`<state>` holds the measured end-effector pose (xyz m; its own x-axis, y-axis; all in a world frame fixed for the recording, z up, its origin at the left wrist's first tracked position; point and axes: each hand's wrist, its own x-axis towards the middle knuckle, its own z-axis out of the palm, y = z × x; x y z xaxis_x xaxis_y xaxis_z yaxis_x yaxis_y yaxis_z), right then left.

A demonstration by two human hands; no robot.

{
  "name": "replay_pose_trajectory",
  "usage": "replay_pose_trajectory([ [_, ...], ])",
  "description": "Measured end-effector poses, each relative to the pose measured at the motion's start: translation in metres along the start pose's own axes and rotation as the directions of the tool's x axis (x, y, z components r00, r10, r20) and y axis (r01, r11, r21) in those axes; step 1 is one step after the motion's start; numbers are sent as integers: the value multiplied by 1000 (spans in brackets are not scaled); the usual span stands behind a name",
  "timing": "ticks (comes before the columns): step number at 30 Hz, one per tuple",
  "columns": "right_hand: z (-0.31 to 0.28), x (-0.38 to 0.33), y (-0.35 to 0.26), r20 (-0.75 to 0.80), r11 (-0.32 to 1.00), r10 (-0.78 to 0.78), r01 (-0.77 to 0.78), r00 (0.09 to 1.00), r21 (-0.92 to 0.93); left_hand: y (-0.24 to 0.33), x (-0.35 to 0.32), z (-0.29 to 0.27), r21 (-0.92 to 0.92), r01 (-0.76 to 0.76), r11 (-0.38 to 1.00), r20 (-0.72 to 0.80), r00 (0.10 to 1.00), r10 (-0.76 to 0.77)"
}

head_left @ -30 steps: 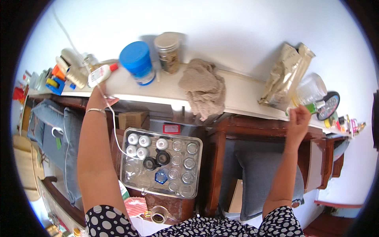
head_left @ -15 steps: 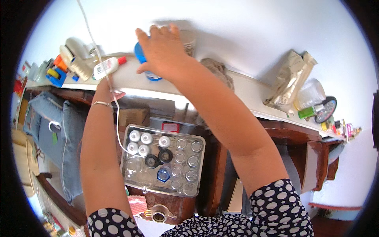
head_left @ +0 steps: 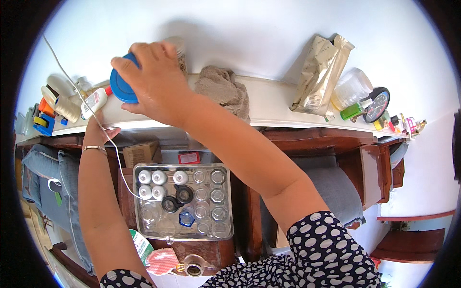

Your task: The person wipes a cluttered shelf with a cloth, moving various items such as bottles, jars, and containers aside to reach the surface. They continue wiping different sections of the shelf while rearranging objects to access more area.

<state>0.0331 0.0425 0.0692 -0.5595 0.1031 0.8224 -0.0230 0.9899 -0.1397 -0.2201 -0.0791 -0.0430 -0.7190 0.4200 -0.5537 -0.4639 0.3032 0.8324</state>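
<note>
My right hand (head_left: pixel 156 79) grips a round blue lid (head_left: pixel 124 84) from above, over the white shelf (head_left: pixel 273 103) along the wall. What lies under the lid is hidden by the lid and hand. Behind my fingers stands a clear jar (head_left: pixel 178 53), partly covered. My left hand (head_left: pixel 102 128) is at the shelf's front edge, just below a white bottle (head_left: pixel 94 102) with a red cap. Its fingers are mostly hidden, and I cannot tell whether they touch the bottle. A white cable (head_left: pixel 106 136) passes in front of that hand.
A crumpled brown cloth (head_left: pixel 221 91), a gold pouch (head_left: pixel 319 77), and a green bottle (head_left: pixel 354 110) beside a round dial (head_left: pixel 378 104) sit along the shelf. Below, a clear tray (head_left: pixel 225 192) of glasses and white-lidded jars stands on a wooden table (head_left: pixel 211 249). A thread spool (head_left: pixel 67 109) stands left.
My right hand has lifted the blue lid toward me and moved it left, closer to the white bottle. The view has shifted, showing more of the brown cloth. My left hand stays by the bottle.
</note>
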Motion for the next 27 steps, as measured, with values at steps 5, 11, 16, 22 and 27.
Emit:
replay_pose_trajectory([
  [5,-83,-8,3,-62,990,93,-99,994,-105,-5,11,-14,-30,0,1000,4,1000,0],
  [11,-167,-45,62,146,864,201,-105,969,-492,-6,9,-9,-42,-30,999,15,999,30],
  [16,-177,-80,95,226,796,359,-170,906,-582,-6,5,-6,-75,-19,997,5,1000,19],
  [22,-176,-90,100,241,661,410,-104,880,-743,-6,3,-8,-96,-31,995,8,999,32],
  [27,-176,-85,99,284,591,456,-48,844,-805,-3,-2,-4,-91,-10,996,4,1000,10],
])
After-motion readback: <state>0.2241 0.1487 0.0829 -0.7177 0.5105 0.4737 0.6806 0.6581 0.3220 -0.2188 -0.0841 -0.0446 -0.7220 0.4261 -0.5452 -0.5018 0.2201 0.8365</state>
